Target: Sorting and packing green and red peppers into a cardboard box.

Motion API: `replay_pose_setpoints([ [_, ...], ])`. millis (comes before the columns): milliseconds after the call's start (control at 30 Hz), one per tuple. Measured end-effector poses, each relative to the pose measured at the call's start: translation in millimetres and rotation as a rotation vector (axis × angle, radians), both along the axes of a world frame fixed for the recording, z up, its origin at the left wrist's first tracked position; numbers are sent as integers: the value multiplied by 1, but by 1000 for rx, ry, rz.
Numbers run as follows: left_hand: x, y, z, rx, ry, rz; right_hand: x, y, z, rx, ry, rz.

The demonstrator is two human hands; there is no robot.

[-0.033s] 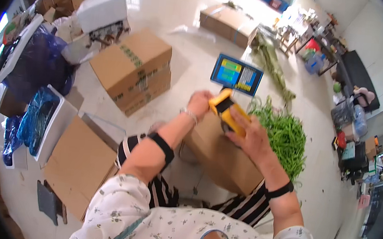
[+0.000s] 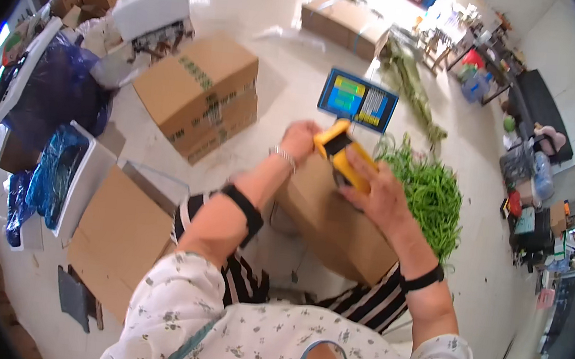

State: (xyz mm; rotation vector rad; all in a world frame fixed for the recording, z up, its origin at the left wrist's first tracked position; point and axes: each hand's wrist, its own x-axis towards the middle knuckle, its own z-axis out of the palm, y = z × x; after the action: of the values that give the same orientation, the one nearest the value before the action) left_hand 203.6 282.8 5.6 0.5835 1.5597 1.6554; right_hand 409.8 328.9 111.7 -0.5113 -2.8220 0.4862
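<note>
Your right hand [image 2: 377, 196] grips the yellow tape dispenser [image 2: 346, 159], fingers wrapped | left hand [image 2: 298, 141] curled, steadying its front | dispenser on the cardboard box [image 2: 332, 223] far edge, pressed for sealing.

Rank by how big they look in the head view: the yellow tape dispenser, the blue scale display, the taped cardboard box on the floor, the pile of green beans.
1. Taped cardboard box
2. Pile of green beans, close behind the box, so that order is unsure
3. Blue scale display
4. Yellow tape dispenser, partly covered by the right hand, so unsure against the display
</note>
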Motion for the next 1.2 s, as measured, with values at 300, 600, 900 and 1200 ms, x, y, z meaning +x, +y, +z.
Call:
replay_pose_setpoints([
  [300, -141, -23, -9, -224, 17, 199, 53, -12, 6, -139, -158, -114],
  [600, -187, 14, -88, -441, 421, 123, 24, 2, 3, -169, -213, -145],
  [900, -94, -7, -272, -503, 185, -512, 35, 7, -14, -89, -163, -72],
  [1200, -74, -2, -208, -458, 286, -157, 51, 5, -9, -99, -128, -124],
])
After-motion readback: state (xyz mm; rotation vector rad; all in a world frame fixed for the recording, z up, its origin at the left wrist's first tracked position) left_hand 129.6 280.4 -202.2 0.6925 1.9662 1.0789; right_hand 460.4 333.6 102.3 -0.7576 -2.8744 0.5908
